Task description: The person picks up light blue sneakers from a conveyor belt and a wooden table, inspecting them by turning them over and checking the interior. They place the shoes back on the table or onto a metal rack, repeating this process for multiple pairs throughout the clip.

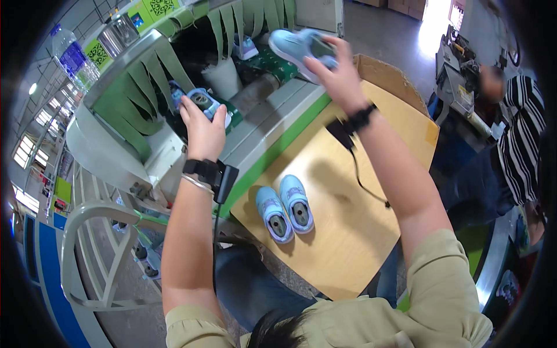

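Observation:
My right hand [341,74], raised over the far edge of the table, grips a light blue shoe [290,49] by its heel end, with thumb and fingers around the opening. At the mouth of the machine, my left hand [203,129] has its thumb and fingers on another blue shoe [203,100], which lies partly inside. Below and between my arms, a pair of light blue and lilac shoes stands side by side on the tabletop: a left one [270,210] and a right one [296,200]. Both my wrists wear black straps with cables.
The machine [272,110] has green strip curtains [139,87] and a green belt carrying another shoe [246,47]. A wooden tabletop [348,232] with a cardboard edge [389,75] lies before me. A bottle [72,55] tops the machine. At right stands a person in stripes [522,136].

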{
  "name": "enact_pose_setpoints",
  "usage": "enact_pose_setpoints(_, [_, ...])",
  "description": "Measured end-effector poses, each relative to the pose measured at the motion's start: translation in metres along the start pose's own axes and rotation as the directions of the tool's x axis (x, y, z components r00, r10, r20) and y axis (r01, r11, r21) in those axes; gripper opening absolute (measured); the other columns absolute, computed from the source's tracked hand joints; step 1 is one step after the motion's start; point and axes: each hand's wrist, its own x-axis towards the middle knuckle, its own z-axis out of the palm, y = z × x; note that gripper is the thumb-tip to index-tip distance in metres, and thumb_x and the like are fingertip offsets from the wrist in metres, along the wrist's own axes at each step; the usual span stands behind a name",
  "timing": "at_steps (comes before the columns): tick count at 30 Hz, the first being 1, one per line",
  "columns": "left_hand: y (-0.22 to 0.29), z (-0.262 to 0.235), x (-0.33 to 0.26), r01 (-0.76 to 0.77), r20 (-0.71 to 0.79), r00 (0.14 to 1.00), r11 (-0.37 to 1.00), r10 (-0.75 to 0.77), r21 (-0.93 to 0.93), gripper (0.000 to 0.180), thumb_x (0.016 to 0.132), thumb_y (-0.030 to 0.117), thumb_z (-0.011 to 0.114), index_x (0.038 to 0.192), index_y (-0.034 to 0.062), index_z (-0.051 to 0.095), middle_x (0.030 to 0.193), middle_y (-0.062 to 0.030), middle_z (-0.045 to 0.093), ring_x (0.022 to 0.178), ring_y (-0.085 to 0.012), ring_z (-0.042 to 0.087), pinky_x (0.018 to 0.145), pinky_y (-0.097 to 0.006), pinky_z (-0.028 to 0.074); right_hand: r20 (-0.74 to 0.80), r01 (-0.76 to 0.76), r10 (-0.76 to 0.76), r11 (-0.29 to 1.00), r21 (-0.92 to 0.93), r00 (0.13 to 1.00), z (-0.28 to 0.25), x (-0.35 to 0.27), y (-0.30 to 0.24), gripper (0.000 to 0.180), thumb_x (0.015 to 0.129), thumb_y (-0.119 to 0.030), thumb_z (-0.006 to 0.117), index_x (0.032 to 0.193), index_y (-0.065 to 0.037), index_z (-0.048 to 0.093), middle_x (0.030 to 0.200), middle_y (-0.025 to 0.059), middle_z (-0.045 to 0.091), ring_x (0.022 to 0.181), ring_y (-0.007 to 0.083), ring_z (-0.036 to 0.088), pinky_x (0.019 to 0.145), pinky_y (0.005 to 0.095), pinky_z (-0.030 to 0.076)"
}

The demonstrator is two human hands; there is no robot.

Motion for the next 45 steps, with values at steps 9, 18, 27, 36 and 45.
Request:
enact_pose_setpoints(9, [0.055, 0.029, -0.182, -0.159, 0.646, 0.76, 0.984, 0.069, 0.082, 0.081, 0.089, 0.041, 0.074, 0.153, 0.0051, 0.039, 0.164, -0.0297, 0.018, 0.15, -0.0516, 0.019, 0.119, -0.064, 0.02, 0.23, 0.065, -0.024, 0.982, -0.174, 0.973, 0.064, 0.017, 0.088, 0.092, 0.089, -0.018, 0.066, 0.163, -0.026, 0.013, 0.149, 0.038, 0.04, 0.135, 0.0513, 0.046, 0.114, 0.0501, 0.039])
enact_pose_setpoints(18, [0.048, 0.045, -0.217, -0.312, 0.735, 0.655, 0.949, 0.177, 0.05, 0.133, 0.053, 0.057, 0.092, 0.158, 0.0047, 0.028, 0.154, -0.0199, 0.043, 0.13, -0.0358, 0.051, 0.112, -0.061, 0.027, 0.629, 0.059, 0.625, 0.686, -0.725, 0.462, -0.104, -0.299, 0.062, 0.082, 0.096, -0.054, 0.058, 0.163, -0.024, 0.021, 0.169, 0.0226, 0.008, 0.155, 0.0474, 0.007, 0.119, 0.0698, 0.01])
enact_pose_setpoints(27, [0.048, 0.057, -0.223, -0.286, 0.675, 0.713, 0.958, 0.188, 0.035, 0.113, 0.058, 0.036, 0.093, 0.152, 0.0057, 0.038, 0.152, -0.018, 0.045, 0.129, -0.0328, 0.051, 0.111, -0.057, 0.028, 0.597, -0.084, 0.515, 0.795, -0.6, 0.615, -0.095, -0.287, 0.029, 0.081, 0.092, -0.039, 0.071, 0.155, -0.007, 0.034, 0.16, 0.027, 0.025, 0.149, 0.0509, 0.021, 0.122, 0.0559, 0.022])
enact_pose_setpoints(36, [0.049, 0.051, -0.22, -0.32, 0.678, 0.713, 0.943, 0.179, 0.088, 0.111, 0.06, 0.041, 0.09, 0.152, 0.0071, 0.039, 0.15, -0.0178, 0.048, 0.132, -0.0328, 0.05, 0.109, -0.056, 0.028, 0.569, 0.331, 0.129, 0.701, -0.632, 0.812, -0.006, -0.163, 0.058, 0.079, 0.09, -0.047, 0.071, 0.148, -0.002, 0.045, 0.16, 0.0246, 0.032, 0.151, 0.0459, 0.022, 0.121, 0.0605, 0.02])
enact_pose_setpoints(45, [0.051, 0.058, -0.221, -0.307, 0.619, 0.752, 0.951, 0.227, 0.024, 0.11, 0.056, 0.037, 0.092, 0.149, 0.0067, 0.042, 0.147, -0.0162, 0.05, 0.119, -0.0312, 0.054, 0.107, -0.055, 0.031, 0.421, 0.098, 0.481, 0.562, -0.821, 0.769, 0.008, -0.097, 0.18, 0.059, 0.089, -0.061, 0.064, 0.13, -0.018, 0.065, 0.145, 0.0165, 0.052, 0.149, 0.0436, 0.028, 0.122, 0.0661, 0.013])
